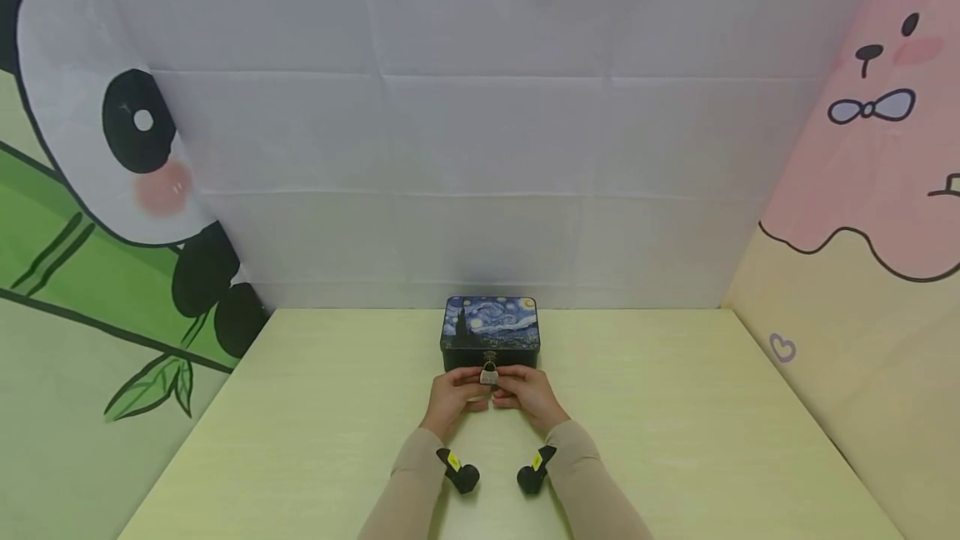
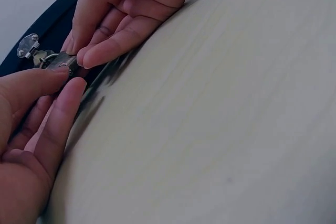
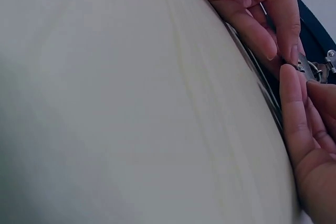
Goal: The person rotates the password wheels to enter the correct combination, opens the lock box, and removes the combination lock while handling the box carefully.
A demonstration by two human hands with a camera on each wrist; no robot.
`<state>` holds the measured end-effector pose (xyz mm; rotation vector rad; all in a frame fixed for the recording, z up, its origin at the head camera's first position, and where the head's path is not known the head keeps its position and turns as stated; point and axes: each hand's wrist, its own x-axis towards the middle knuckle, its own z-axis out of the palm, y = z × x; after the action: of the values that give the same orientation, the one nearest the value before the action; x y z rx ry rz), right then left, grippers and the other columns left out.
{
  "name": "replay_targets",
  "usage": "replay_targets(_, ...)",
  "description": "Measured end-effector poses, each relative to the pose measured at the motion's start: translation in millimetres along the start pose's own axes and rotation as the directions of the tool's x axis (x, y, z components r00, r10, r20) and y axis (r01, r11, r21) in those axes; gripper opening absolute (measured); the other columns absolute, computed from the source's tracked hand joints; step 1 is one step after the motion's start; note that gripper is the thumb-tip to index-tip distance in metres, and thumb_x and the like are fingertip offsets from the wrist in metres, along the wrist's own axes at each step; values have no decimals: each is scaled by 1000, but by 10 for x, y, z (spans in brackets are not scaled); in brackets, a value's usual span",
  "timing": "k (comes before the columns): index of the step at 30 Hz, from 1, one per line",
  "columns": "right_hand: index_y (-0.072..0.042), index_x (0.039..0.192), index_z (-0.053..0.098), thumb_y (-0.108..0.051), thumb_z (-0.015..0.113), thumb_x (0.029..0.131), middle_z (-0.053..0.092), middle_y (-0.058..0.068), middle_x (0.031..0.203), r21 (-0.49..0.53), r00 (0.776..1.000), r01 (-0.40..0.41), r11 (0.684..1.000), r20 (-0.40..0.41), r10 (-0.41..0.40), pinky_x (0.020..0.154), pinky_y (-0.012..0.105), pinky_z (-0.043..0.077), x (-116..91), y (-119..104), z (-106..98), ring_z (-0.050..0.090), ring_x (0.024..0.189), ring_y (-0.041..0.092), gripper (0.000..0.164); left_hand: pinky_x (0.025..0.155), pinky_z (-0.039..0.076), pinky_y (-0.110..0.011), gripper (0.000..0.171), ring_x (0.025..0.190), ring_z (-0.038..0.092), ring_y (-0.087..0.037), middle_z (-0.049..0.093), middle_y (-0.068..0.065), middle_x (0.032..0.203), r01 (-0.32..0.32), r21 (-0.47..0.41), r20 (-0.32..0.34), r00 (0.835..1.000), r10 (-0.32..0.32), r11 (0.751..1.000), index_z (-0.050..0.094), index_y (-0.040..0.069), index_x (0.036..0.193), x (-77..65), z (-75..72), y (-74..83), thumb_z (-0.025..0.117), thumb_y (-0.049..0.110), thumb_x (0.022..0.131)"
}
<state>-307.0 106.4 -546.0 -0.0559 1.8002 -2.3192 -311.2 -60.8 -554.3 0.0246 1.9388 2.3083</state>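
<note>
A dark tin box (image 1: 491, 325) with a starry night painting on its lid sits at the back of the table, lid down. From the metal clasp (image 2: 29, 46) on its front hangs a small silver padlock (image 1: 489, 377), its shackle through the clasp. My left hand (image 1: 451, 397) pinches the padlock's body from the left between thumb and fingers. On the other side my right hand (image 1: 529, 395) pinches it too, fingertips close to those of the left. In the left wrist view fingertips cover part of the padlock body (image 2: 64, 61). Whether the shackle is locked, I cannot tell.
The pale wooden table (image 1: 315, 423) stretches out on both sides of the box. Behind it hangs a creased white sheet (image 1: 480, 140). Cartoon-printed walls flank the table. A black wrist camera (image 1: 465, 477) is strapped to the left sleeve, another (image 1: 530, 480) to the right.
</note>
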Motion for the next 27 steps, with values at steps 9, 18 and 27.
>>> replay_targets(9, 20, 127, 53, 5, 57, 97, 66, 11, 90, -9, 1000, 1, 1000, -3, -1, 70, 28, 62, -7, 7, 1, 66, 72, 13, 34, 69, 63, -35, 38, 83, 71, -20, 69, -22, 107, -8, 7, -2, 1000, 8, 1000, 59, -18, 124, -35, 5, 29, 69, -9, 88)
replay_targets(18, 21, 128, 52, 6, 57, 97, 66, 12, 90, -3, 1000, 8, 1000, 2, -8, 70, 28, 62, -18, -4, -3, 66, 72, 13, 34, 66, 63, -31, 36, 80, 71, -17, 70, -20, 104, -16, 20, -18, 1000, 16, 1000, 61, -17, 121, -21, 20, 22, 70, -10, 87)
replay_targets(27, 21, 129, 51, 5, 57, 98, 66, 11, 90, 9, 1000, 8, 1000, 6, -8, 70, 28, 62, -24, -2, -6, 66, 72, 13, 35, 66, 63, -33, 36, 81, 71, -19, 70, -23, 104, -20, 24, -26, 999, 20, 1000, 61, -18, 120, -29, 31, 30, 71, -10, 86)
